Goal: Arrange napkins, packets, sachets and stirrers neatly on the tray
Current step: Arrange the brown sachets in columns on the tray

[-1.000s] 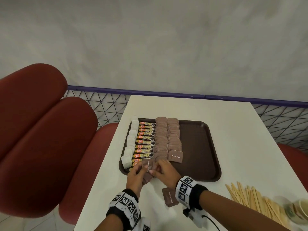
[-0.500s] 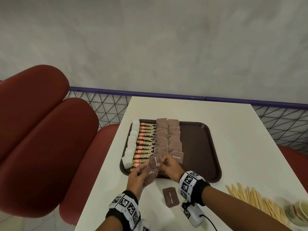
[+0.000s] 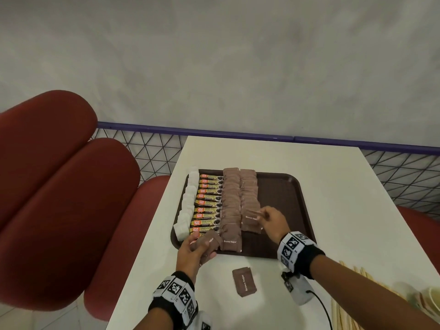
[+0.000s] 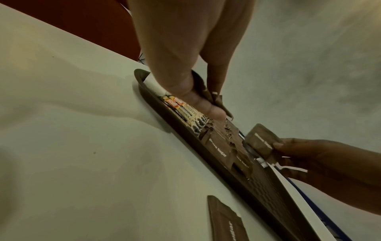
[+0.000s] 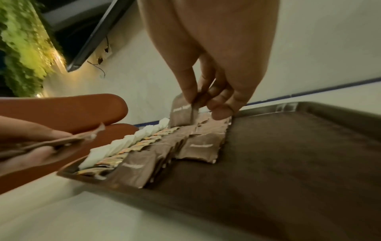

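A dark brown tray (image 3: 285, 198) lies on the white table and carries a row of white napkins (image 3: 188, 203), a row of yellow granule sachets (image 3: 208, 206) and two rows of brown sugar packets (image 3: 232, 201). My right hand (image 3: 263, 216) pinches one brown sugar packet (image 3: 251, 216) over the near end of the right-hand packet row (image 5: 204, 146). My left hand (image 3: 197, 246) grips a small bunch of brown sugar packets (image 3: 209, 240) at the tray's near left corner. One more brown packet (image 3: 244, 282) lies on the table in front of the tray.
Wooden stirrers (image 3: 345, 306) lie on the table at the near right, beside paper cups (image 3: 426, 301). Red cushioned seats (image 3: 59, 198) stand to the left. A purple-railed mesh fence (image 3: 238, 133) runs behind the table. The tray's right half (image 5: 288, 154) is bare.
My right hand has drawn one packet from the bunch and carried it right and away, over the right-hand row. The left hand stays at the tray's near left corner with the bunch.
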The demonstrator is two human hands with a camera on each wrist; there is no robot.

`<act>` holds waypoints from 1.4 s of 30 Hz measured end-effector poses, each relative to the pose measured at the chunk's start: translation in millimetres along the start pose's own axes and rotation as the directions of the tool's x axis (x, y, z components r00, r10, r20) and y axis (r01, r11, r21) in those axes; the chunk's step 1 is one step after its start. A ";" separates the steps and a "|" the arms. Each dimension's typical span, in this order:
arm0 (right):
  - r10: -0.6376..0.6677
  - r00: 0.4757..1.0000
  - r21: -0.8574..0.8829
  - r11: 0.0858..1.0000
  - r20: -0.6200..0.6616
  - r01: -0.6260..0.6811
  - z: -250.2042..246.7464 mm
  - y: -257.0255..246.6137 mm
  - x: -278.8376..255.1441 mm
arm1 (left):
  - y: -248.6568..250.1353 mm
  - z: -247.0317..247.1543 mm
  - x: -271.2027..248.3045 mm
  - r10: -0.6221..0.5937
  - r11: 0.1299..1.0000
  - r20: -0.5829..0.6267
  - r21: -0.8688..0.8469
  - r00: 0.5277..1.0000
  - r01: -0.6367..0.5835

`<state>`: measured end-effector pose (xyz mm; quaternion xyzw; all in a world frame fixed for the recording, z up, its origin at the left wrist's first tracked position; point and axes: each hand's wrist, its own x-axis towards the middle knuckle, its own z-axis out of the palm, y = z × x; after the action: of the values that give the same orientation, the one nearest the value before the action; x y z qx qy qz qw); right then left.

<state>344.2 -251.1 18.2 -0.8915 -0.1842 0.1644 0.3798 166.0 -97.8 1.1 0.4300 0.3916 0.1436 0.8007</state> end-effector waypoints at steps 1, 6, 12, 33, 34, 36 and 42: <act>0.002 0.999 -0.059 0.998 -0.042 -0.005 -4.4 3.0 4.3 | -0.2 -0.5 0.6 0.001 1.000 -0.008 0.006 1.000 -0.001; 0.076 0.996 -0.061 0.995 -0.040 -0.078 -12.7 8.6 12.9 | -2.7 -3.9 4.9 0.008 0.998 -0.044 0.059 0.999 -0.005; 0.153 0.979 -0.159 0.979 0.137 -0.131 2.7 8.4 7.5 | -0.4 -5.7 6.8 0.018 0.997 -0.061 0.079 0.998 -0.013; -0.029 1.000 -0.487 0.873 -0.005 0.023 24.6 12.6 6.9 | 1.5 -4.8 2.7 -0.002 0.997 -0.053 0.079 0.999 0.006; -0.058 0.998 -0.483 0.875 -0.020 0.042 23.8 11.9 5.7 | 1.7 -4.0 2.8 0.000 0.996 -0.050 0.084 0.999 0.004; -0.119 0.992 -0.461 0.883 -0.035 0.089 22.6 9.0 2.9 | 2.8 -3.2 3.2 0.005 0.995 -0.052 0.099 0.999 0.000; -0.232 0.970 -0.221 0.945 0.076 0.243 24.1 -12.9 -11.8 | 7.4 3.4 3.6 0.019 0.993 -0.018 0.116 1.000 -0.017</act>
<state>320.9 -233.2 13.7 -0.8962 -0.3173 0.1171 0.2871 171.7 -93.3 6.3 0.4779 0.4030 0.1321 0.7692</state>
